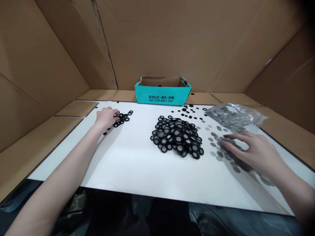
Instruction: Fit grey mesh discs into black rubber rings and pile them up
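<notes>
At the left, my left hand is closed at the edge of a small group of black rings; what its fingers hold, if anything, is too small to name. My right hand is over scattered grey discs at the right, thumb and fingers apart, with nothing seen between them. Between the hands lies a large heap of black rings with grey centres. Behind my right hand rests a clear plastic bag with grey discs inside.
A turquoise box with an open top stands at the back of the white table. Small black pieces are scattered in front of it. Cardboard walls surround the table on the back and sides.
</notes>
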Demonstrator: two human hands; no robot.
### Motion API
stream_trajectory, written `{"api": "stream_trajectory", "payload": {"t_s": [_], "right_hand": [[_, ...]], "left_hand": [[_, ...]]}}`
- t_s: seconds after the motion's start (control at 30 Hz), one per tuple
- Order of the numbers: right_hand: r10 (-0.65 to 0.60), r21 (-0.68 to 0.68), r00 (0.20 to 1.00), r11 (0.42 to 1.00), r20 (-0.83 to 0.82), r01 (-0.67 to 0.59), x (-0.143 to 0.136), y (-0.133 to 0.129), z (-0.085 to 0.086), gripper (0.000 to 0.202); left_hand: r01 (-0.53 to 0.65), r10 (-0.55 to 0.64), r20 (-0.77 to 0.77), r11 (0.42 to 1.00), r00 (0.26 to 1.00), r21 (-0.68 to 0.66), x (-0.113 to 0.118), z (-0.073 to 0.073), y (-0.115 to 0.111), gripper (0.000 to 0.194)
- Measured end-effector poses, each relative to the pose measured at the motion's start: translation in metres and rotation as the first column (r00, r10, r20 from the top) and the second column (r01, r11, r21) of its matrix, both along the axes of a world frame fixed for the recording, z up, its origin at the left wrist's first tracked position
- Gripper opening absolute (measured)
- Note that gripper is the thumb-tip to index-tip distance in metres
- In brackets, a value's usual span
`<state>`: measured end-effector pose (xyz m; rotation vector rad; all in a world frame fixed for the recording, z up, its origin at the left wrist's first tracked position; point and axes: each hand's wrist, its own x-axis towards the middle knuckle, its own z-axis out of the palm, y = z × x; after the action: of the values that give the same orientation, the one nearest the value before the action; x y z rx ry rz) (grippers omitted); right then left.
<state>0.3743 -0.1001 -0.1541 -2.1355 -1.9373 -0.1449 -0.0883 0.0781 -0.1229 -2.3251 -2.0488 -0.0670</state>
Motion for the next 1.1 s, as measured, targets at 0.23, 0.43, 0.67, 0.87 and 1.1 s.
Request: {"api": "stream_trajectory", "payload": {"t_s": [0.23, 0.43, 0.67, 0.87, 1.1], "right_hand": [[-0.255, 0.013, 0.964, 0.967, 0.072, 0.254, 0.011, -0.004, -0.028, 0.042], [-0.293, 0.041, 0.956, 0.955, -0.008, 0.293, 0.01, -0.002, -0.019, 0.029], [-0.321, -0.031, 0.929, 0.947, -0.184, 0.321, 0.011, -0.003, -0.006, 0.02], [-0.333, -0.024, 0.876, 0.938, -0.349, 0.346, 0.012, -0.002, -0.002, 0.014], [-0.248, 0.113, 0.802, 0.925, -0.543, 0.363, 0.011, -0.005, 0.007, 0.023]], "left_hand": [[-0.016, 0.012, 0.076, 0.999, 0.997, 0.048, -0.003, -0.008, 0.006, 0.022], [-0.016, -0.017, 0.266, 0.992, 0.964, 0.121, -0.008, -0.01, 0.01, 0.022], [-0.061, -0.042, 0.523, 0.982, 0.851, 0.177, -0.007, -0.012, 0.01, 0.026], [-0.048, -0.09, 0.632, 0.979, 0.77, 0.198, -0.003, -0.01, 0.008, 0.025], [-0.062, -0.112, 0.744, 0.977, 0.659, 0.202, 0.001, -0.007, 0.003, 0.023]]}}
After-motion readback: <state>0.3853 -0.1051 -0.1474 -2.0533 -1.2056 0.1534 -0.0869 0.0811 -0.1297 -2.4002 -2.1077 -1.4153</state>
